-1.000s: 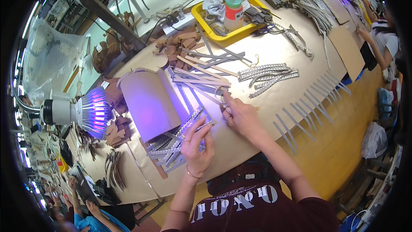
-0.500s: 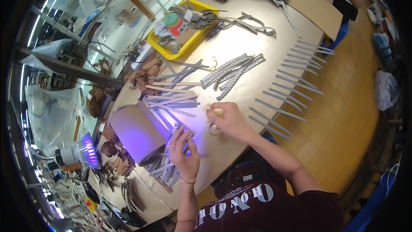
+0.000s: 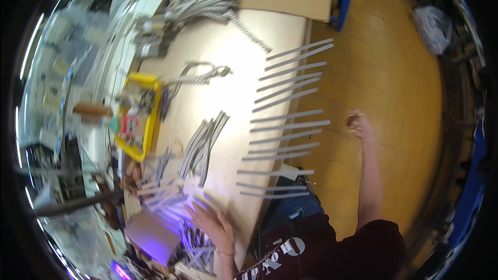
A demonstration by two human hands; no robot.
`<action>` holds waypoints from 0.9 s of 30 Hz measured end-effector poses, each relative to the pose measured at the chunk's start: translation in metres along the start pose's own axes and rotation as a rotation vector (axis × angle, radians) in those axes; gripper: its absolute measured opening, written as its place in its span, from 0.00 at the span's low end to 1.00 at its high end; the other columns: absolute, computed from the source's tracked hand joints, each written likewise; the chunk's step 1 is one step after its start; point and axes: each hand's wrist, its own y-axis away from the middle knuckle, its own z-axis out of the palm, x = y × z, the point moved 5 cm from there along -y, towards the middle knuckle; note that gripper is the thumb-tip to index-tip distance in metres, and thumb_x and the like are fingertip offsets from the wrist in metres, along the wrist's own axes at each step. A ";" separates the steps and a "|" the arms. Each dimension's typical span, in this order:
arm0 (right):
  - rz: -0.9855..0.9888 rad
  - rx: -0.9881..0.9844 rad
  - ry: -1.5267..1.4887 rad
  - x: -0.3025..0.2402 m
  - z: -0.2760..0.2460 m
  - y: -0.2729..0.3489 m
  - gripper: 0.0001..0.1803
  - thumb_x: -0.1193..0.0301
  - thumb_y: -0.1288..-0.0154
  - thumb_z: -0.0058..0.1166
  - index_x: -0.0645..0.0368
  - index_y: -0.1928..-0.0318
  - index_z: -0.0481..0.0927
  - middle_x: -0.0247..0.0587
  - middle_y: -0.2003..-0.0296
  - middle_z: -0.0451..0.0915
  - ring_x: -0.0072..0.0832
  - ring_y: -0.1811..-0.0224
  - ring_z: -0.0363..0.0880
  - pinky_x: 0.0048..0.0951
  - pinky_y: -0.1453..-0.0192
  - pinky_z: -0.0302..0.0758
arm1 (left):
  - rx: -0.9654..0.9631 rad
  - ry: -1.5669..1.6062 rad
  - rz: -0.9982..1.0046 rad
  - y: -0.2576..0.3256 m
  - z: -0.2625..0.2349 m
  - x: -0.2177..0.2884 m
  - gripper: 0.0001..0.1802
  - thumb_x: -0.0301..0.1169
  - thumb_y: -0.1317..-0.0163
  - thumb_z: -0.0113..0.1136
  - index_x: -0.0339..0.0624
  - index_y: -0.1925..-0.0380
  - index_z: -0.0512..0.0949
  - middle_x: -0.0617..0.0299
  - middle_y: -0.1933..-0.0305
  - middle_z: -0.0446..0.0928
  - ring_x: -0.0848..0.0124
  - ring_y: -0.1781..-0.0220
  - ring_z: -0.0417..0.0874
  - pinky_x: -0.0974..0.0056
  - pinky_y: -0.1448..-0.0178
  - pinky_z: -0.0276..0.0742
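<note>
- Your left hand [image 3: 215,225] lies flat, fingers spread, on the table [image 3: 228,67] beside grey strips [image 3: 282,140].
- Your right hand [image 3: 358,123] out over the floor [image 3: 384,72], curled; contents unclear.

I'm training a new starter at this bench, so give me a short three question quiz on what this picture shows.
1. True or false: the right hand rests flat on the pale wooden table.
2. Multiple choice: the long thin grey strips in a row lie A) inside the tray, B) across the table's right edge, jutting over the floor, C) stacked on the cardboard.
3. What colour is the shallow plastic tray near the table's left side?

Key
1. False: it is closed and held out over the yellow tiled floor; the left hand is spread on the table.
2. B
3. Yellow
</note>
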 end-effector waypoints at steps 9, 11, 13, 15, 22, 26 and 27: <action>-0.053 -0.360 0.113 0.096 0.165 -0.147 0.13 0.62 0.28 0.54 0.58 0.52 0.79 0.40 0.64 0.82 0.29 0.66 0.82 0.30 0.69 0.77 | 0.112 0.231 -0.131 0.015 0.033 0.038 0.46 0.58 0.27 0.41 0.29 0.25 0.48 0.33 0.20 0.39 0.41 0.18 0.37 0.40 0.20 0.31; -0.067 -0.325 0.140 0.081 0.171 -0.153 0.14 0.63 0.28 0.54 0.59 0.51 0.79 0.40 0.63 0.82 0.29 0.65 0.82 0.31 0.67 0.77 | 0.105 0.188 -0.158 0.015 0.033 0.040 0.46 0.57 0.28 0.43 0.30 0.25 0.49 0.31 0.21 0.41 0.40 0.18 0.39 0.40 0.20 0.31; -0.078 -0.286 0.167 0.066 0.166 -0.159 0.14 0.63 0.28 0.54 0.60 0.51 0.79 0.41 0.62 0.82 0.29 0.64 0.82 0.31 0.65 0.76 | 0.054 0.069 -0.168 0.016 0.029 0.041 0.47 0.57 0.29 0.44 0.30 0.25 0.48 0.30 0.21 0.42 0.39 0.18 0.39 0.40 0.20 0.32; -0.096 -0.247 0.200 0.053 0.159 -0.167 0.14 0.64 0.28 0.54 0.60 0.50 0.79 0.41 0.62 0.82 0.29 0.63 0.82 0.31 0.64 0.76 | 0.082 0.070 -0.166 0.015 0.028 0.044 0.44 0.50 0.32 0.51 0.29 0.27 0.52 0.29 0.22 0.44 0.37 0.19 0.42 0.39 0.20 0.35; -0.225 -0.146 0.343 0.007 0.124 -0.185 0.15 0.65 0.27 0.54 0.62 0.49 0.78 0.42 0.59 0.82 0.30 0.59 0.81 0.32 0.58 0.76 | 0.103 0.088 -0.164 0.017 0.026 0.043 0.40 0.36 0.40 0.63 0.36 0.29 0.59 0.30 0.23 0.47 0.35 0.21 0.48 0.38 0.21 0.42; -0.365 -0.090 0.478 -0.029 0.108 -0.177 0.15 0.66 0.27 0.54 0.64 0.48 0.78 0.43 0.57 0.82 0.31 0.57 0.81 0.32 0.54 0.76 | 0.098 0.146 -0.189 0.020 0.028 0.042 0.40 0.38 0.41 0.65 0.39 0.30 0.61 0.32 0.22 0.47 0.36 0.22 0.50 0.40 0.21 0.45; -0.409 -0.059 0.512 -0.039 0.105 -0.171 0.15 0.66 0.27 0.54 0.64 0.47 0.78 0.43 0.57 0.82 0.31 0.57 0.81 0.32 0.54 0.76 | 0.103 0.169 -0.192 0.020 0.028 0.043 0.40 0.37 0.41 0.66 0.39 0.30 0.61 0.33 0.22 0.46 0.37 0.22 0.50 0.41 0.21 0.46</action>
